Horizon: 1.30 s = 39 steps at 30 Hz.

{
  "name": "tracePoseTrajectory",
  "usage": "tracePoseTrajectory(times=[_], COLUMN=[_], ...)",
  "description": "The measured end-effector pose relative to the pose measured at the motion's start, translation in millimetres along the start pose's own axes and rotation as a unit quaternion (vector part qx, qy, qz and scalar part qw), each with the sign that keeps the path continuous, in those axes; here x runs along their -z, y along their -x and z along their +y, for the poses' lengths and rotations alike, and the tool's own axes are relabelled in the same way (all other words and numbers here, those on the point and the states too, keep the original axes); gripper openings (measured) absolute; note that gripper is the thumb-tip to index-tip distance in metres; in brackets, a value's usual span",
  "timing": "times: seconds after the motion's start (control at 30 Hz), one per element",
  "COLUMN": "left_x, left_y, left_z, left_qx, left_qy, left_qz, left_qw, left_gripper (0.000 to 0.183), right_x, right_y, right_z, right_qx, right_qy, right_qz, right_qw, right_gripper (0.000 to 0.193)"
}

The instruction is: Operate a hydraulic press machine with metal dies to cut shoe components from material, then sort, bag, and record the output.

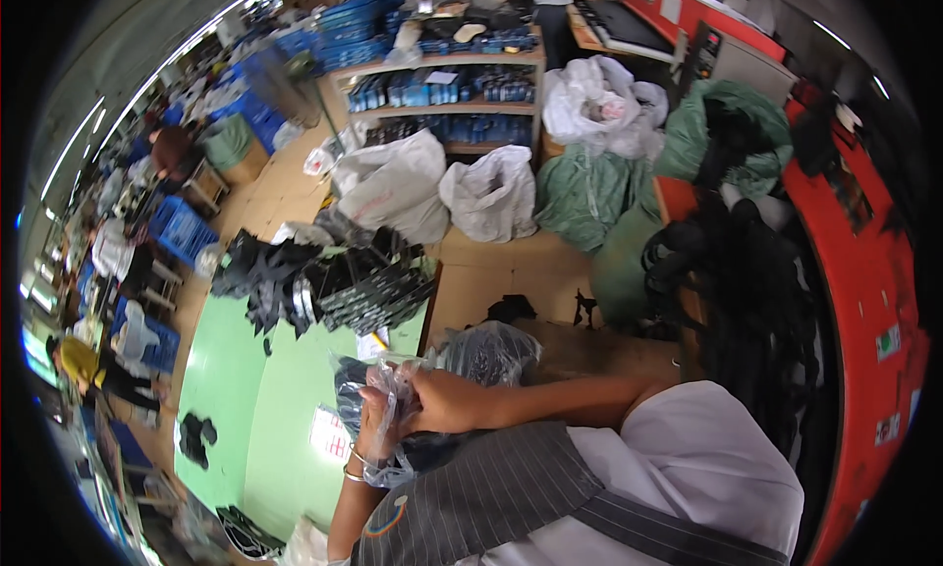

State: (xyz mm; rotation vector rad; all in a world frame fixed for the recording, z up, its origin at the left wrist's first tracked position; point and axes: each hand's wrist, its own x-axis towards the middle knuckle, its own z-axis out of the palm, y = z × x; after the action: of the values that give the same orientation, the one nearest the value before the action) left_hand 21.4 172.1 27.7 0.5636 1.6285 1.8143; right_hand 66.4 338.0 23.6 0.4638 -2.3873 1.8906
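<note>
Both my hands are together at the near right edge of the green table, closed on the gathered top of a clear plastic bag (pixel 351 381). Dark pieces show through its film, but their kind cannot be made out. My left hand (pixel 375 417), with a bangle on the wrist, grips the plastic from the near side. Reaching in from the right, my right hand (pixel 442 401) clutches the same crumpled film, its fingers partly hidden by it. Just beyond my right forearm is another clear plastic bulge with dark contents (pixel 491 353); whether it is a separate bag I cannot tell.
The green table (pixel 280 394) bears piled black pieces (pixel 368 286), a red-printed sheet (pixel 329 432) and a small dark piece (pixel 196 438). White sacks (pixel 489 195), green sacks (pixel 589 198) and a shelf (pixel 442 109) stand beyond. Black material (pixel 756 301) hangs at right. Other people work at left.
</note>
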Motion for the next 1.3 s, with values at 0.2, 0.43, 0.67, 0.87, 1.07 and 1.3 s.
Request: tracePoseTrajectory(times=[0.2, 0.43, 0.67, 0.87, 1.07, 1.3], left_x=[-2, -9, 3, -18, -42, -44], left_y=[-11, -5, -11, -49, -40, -31], left_z=[-8, -9, 11, -70, -4, -5], left_qx=[0.071, -0.109, -0.049, -0.052, -0.157, -0.139], left_qy=[0.116, 0.087, -0.211, -0.267, -0.464, -0.299], left_qz=[-0.155, -0.268, -0.013, -0.284, -0.142, 0.070], left_qw=[0.979, 0.953, 0.976, 0.920, 0.860, 0.941], left_gripper=[0.085, 0.056, 0.038, 0.052, 0.034, 0.043], right_x=[41, 54, 91, 18, 133, 137], right_y=[5, 15, 24, -3, -45, -23], right_z=[-23, 6, -38, -21, -52, -12], right_qx=[-0.041, -0.009, 0.105, 0.049, 0.162, -0.055], right_qy=[0.123, 0.102, 0.365, 0.367, 0.198, 0.312], right_qz=[0.075, 0.114, 0.208, -0.139, -0.187, -0.250], right_qw=[0.989, 0.988, 0.901, 0.919, 0.948, 0.915], right_gripper=[0.049, 0.023, 0.018, 0.020, 0.049, 0.039])
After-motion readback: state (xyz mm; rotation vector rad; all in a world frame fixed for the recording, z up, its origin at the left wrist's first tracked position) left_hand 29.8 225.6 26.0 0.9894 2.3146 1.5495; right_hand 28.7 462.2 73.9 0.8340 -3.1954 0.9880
